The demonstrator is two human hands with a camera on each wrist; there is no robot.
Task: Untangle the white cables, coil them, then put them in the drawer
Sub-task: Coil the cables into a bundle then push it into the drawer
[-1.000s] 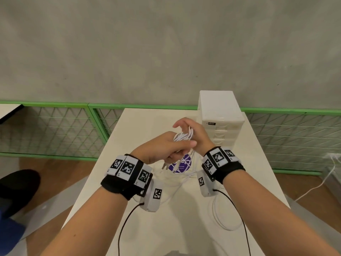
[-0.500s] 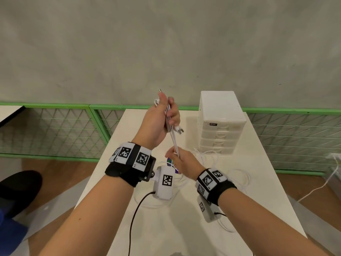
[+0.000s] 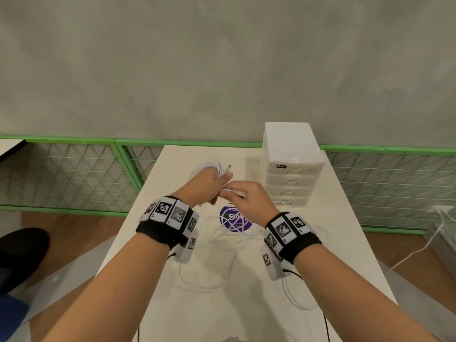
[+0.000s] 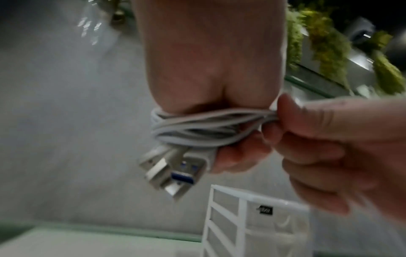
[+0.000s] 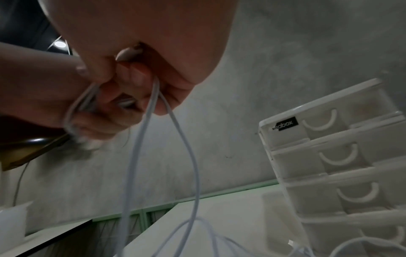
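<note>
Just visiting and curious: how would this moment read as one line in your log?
step: coiling | left hand: holds cable coil | right hand: pinches the cable | loose cables: on table | drawers: closed

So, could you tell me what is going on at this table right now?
A person is winding a white cable into a coil around their left hand, with its plugs sticking out. Their right hand pinches the strand beside it. More loose cables lie on the table, and the drawer unit looks closed.
</note>
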